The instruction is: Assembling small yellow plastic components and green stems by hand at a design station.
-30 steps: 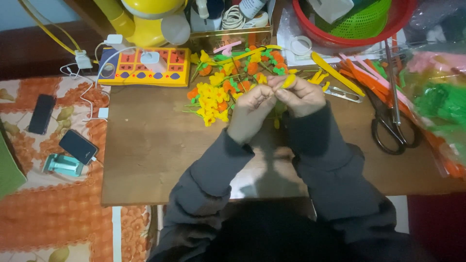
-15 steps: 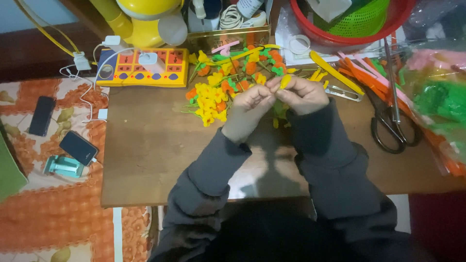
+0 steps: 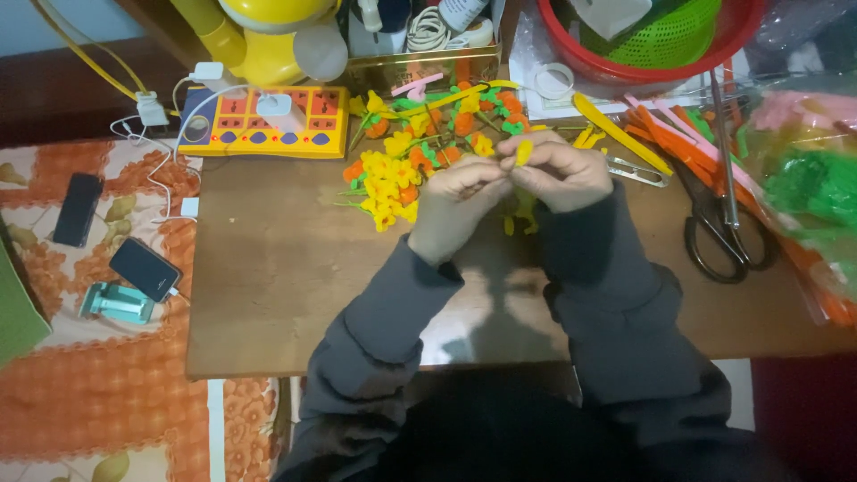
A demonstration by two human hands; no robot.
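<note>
My table point(image 3: 268, 295) is matt brown wood, worn smooth. The scissors point(image 3: 723, 223) look like dull dark metal, the red basin point(image 3: 571, 36) glossy plastic, my sleeves point(image 3: 616, 295) soft grey cloth.

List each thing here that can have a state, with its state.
left hand: pinching the yellow flower piece
right hand: pinching the same piece
yellow flower piece: held up between both hands
scissors: lying on the table, blades closed
two phones: flat, screens dark

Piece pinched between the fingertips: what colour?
Yellow piece, pinched between both hands; head view.
</note>
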